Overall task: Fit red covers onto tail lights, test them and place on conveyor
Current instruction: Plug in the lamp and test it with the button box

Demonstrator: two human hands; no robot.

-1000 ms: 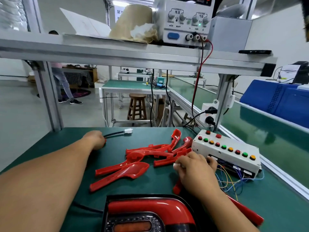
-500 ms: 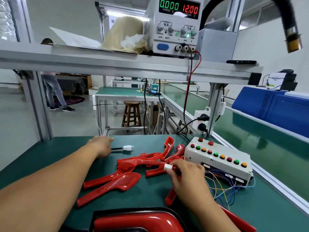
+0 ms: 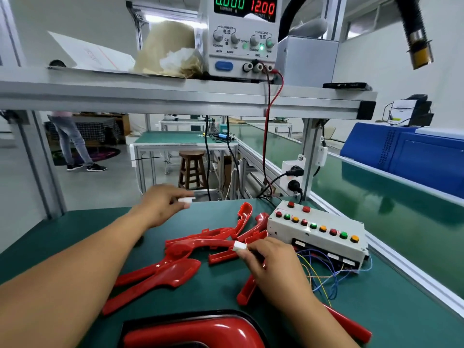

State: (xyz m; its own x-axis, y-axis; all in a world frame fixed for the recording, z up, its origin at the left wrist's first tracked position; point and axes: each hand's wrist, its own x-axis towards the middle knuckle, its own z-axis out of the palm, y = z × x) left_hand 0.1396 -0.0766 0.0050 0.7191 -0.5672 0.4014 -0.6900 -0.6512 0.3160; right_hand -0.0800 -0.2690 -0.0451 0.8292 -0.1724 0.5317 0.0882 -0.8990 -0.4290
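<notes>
My left hand (image 3: 160, 204) pinches a white plug connector (image 3: 186, 199) and holds it above the far edge of the green bench (image 3: 376, 310). My right hand (image 3: 271, 262) pinches a second white connector (image 3: 239, 246) over the pile of loose red covers (image 3: 200, 247). A tail light with a red cover on it (image 3: 190, 332) lies at the near edge, partly cut off by the frame. The white test box with coloured buttons (image 3: 316, 229) sits to the right, its thin coloured wires (image 3: 324, 277) trailing toward my right hand.
A power supply (image 3: 244, 36) showing 0.000 and 12.00 stands on the overhead shelf, with a red lead (image 3: 266, 136) running down. The green conveyor (image 3: 376, 197) runs along the right, past a blue bin (image 3: 411, 151). A black hose nozzle (image 3: 419, 46) hangs top right. A person stands far left.
My left hand has lifted its connector off the bench and carried it right. My right hand has raised its connector from beside the test box. The view tilted upward.
</notes>
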